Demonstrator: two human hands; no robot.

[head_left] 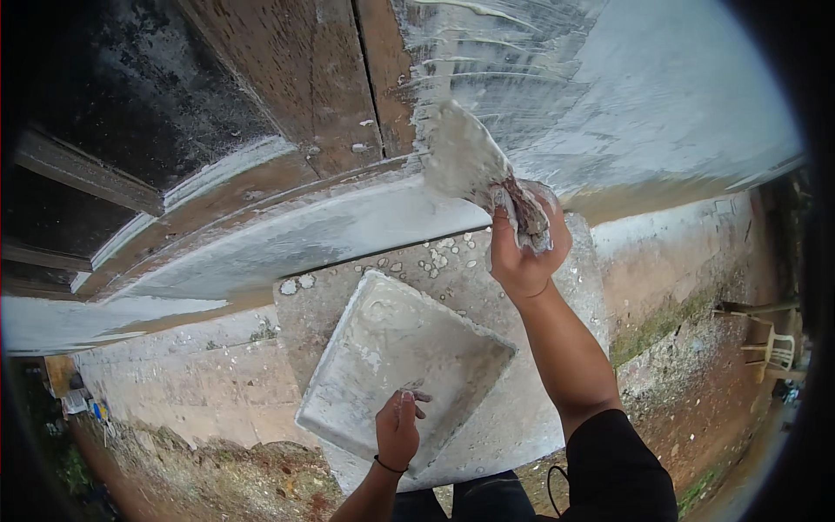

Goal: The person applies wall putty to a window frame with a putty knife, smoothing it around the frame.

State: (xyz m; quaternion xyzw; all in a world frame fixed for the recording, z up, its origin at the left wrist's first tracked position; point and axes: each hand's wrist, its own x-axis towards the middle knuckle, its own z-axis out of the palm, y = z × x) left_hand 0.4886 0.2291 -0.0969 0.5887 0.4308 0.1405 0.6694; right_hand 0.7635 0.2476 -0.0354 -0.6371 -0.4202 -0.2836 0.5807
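Observation:
My right hand [531, 239] grips a putty-coated scraper [461, 157], its wide blade against freshly smeared white putty on the wall [504, 61] beside a brown wooden frame [339, 87]. My left hand [400, 418] is closed, its fingertips coated in putty, over the lower part of a square, putty-smeared tray [365, 331]; what it holds, if anything, I cannot make out. Beneath the tray is a pale, spattered board [565, 374].
Dark, framed panes [104, 96] fill the upper left. Below the wall runs a weathered concrete ledge [174, 383] with dirt ground beyond. A chair [765, 348] stands at the far right, and assorted small items [78, 400] lie at the far left.

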